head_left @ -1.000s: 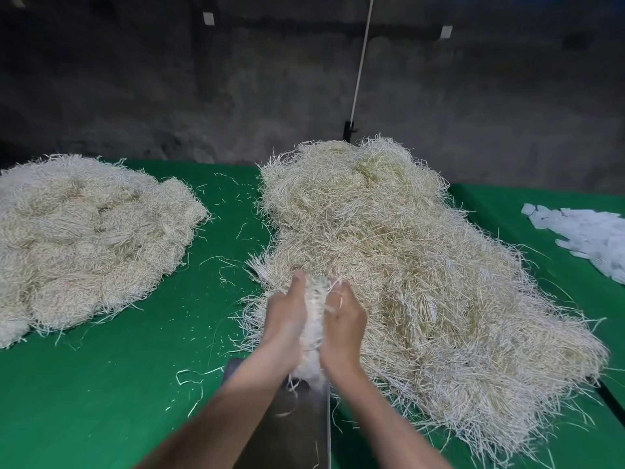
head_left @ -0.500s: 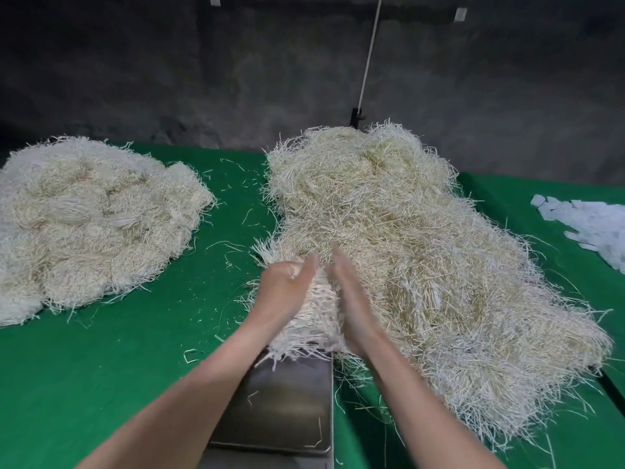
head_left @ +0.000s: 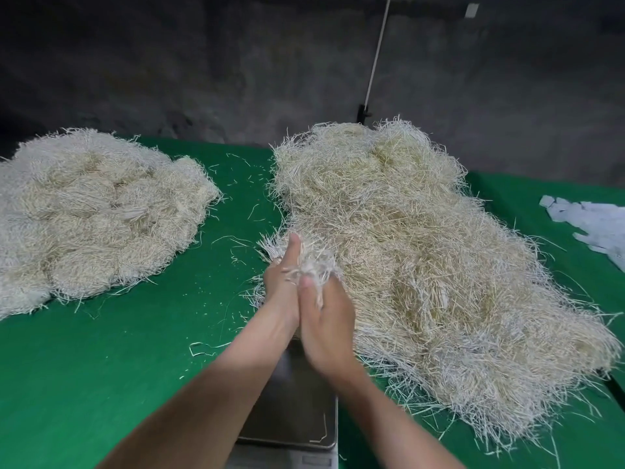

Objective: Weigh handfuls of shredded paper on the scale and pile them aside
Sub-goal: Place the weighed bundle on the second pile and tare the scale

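A big loose heap of pale shredded paper [head_left: 422, 265] covers the right half of the green table. A tidier pile of weighed bundles [head_left: 91, 214] lies at the left. My left hand [head_left: 282, 282] and my right hand [head_left: 326, 319] press together around a small handful of shreds [head_left: 316, 262] at the near edge of the big heap, just above the far end of the steel scale pan [head_left: 297, 407]. The pan holds only a few stray strands. Most of the handful is hidden between my palms.
The green table [head_left: 135, 350] carries scattered stray strands between the two piles. Small white paper slips [head_left: 595, 221] lie at the far right. A dark wall and a thin white cord [head_left: 377, 52] rise behind the table.
My hands have closed tighter together, squeezing the handful thinner. The bundle that hung over the scale's far edge has been lifted, and the view has dipped a little.
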